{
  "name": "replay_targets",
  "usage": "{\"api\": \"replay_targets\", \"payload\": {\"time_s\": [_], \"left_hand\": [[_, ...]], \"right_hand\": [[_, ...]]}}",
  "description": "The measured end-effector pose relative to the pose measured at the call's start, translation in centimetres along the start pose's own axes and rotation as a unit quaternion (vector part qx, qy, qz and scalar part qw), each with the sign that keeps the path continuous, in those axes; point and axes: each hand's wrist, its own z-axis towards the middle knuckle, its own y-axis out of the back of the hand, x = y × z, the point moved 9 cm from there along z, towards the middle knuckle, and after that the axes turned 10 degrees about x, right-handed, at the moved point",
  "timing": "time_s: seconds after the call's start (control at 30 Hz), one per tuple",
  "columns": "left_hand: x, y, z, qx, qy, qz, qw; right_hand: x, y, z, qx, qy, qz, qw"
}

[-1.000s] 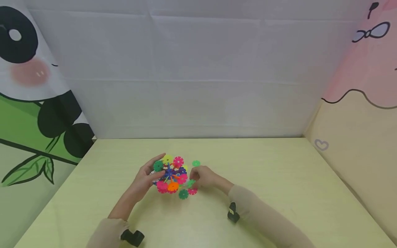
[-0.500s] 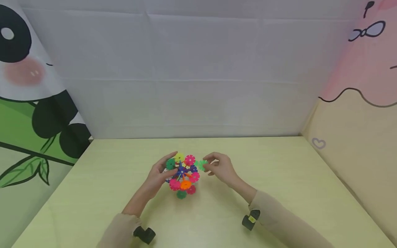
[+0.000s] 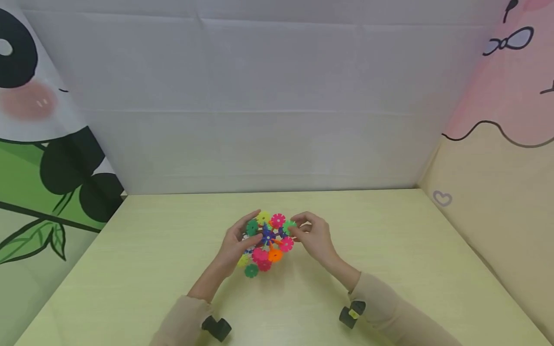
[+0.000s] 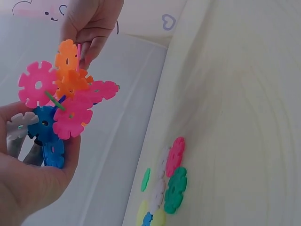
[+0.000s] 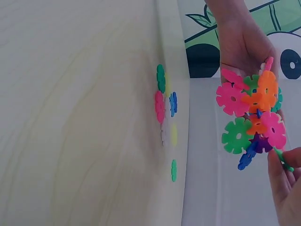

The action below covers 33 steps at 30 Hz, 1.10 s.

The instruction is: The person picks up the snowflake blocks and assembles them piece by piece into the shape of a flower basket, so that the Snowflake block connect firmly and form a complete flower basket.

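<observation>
A ball-like cluster of interlocking snowflake discs (image 3: 268,237) in pink, orange, blue, green and yellow is raised above the table. My left hand (image 3: 232,247) grips it from the left, thumb across the front and fingers behind. In the left wrist view, blue discs (image 4: 45,123) sit between that hand's thumb and fingers. On the right side of the cluster, my right hand (image 3: 315,239) pinches a light green snowflake disc (image 3: 289,226) between thumb and fingertips. In the right wrist view this green disc (image 5: 284,161) is at the cluster's lower edge, partly hidden by the fingers.
Loose snowflake discs lie on the pale wooden table (image 3: 368,230) beneath the cluster, among them a dark green disc (image 4: 176,190), a pink disc (image 4: 176,156) and a blue disc (image 5: 173,104). A white cloth wall (image 3: 277,120) stands behind the table, with printed panels at both sides.
The right hand has moved up and right from the loose discs with a light green disc, then to the cluster's edge. In the head view, the left hand and cluster have shifted right.
</observation>
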Motion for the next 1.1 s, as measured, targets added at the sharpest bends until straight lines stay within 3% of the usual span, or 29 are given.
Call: {"api": "replay_targets", "payload": {"time_s": [0.1, 0.27, 0.43, 0.53, 0.67, 1.1], "left_hand": [[0.0, -0.2, 0.1, -0.005, -0.006, -0.003, 1.0000], [-0.3, -0.6, 0.0, -0.014, -0.009, -0.001, 0.9999], [-0.5, -1.8, -0.1, 0.028, -0.006, 0.044, 0.9986], [-1.0, -2.3, -0.2, 0.043, -0.025, 0.056, 0.9972], [-1.5, -2.3, -0.1, 0.028, -0.052, 0.051, 0.9969], [-1.6, -2.1, -0.3, -0.009, -0.080, 0.023, 0.9965]], "right_hand": [[0.2, 0.1, -0.1, -0.014, 0.017, 0.004, 0.9997], [1.7, 0.0, -0.7, -0.032, 0.010, -0.003, 0.9994], [0.5, 0.3, -0.4, -0.046, 0.015, -0.005, 0.9988], [0.4, 0.5, -0.3, -0.051, 0.028, 0.001, 0.9983], [0.6, 0.6, -0.3, -0.056, 0.042, 0.004, 0.9975], [1.4, 0.4, -0.3, -0.060, 0.029, 0.027, 0.9974]]}}
